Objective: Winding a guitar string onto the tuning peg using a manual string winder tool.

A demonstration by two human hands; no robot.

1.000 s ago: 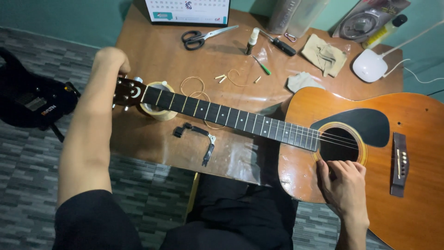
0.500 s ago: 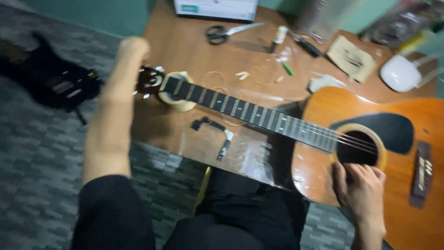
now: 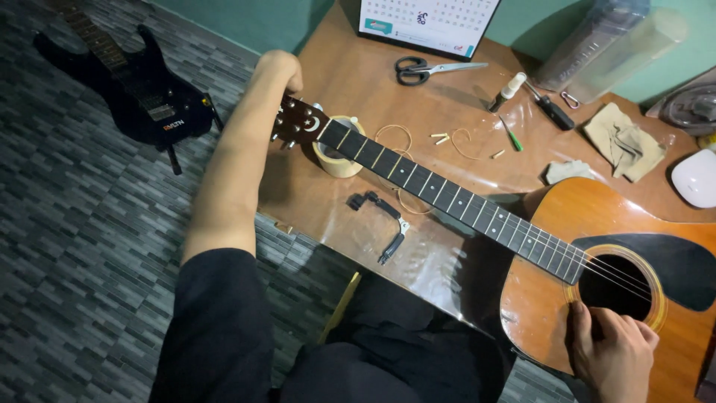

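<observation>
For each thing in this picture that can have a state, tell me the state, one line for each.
acoustic guitar: lying flat, neck resting on the tape roll
left hand: closed on the headstock
right hand: fingers at the strings by the sound hole
tape roll: lying flat under the neck
scissors: blades shut
string winder: lying on the table, untouched
electric guitar: lying on the floor

A glossy brown tabletop fills the upper middle of the frame, against a teal wall at the top, above grey brick-patterned floor at left.
</observation>
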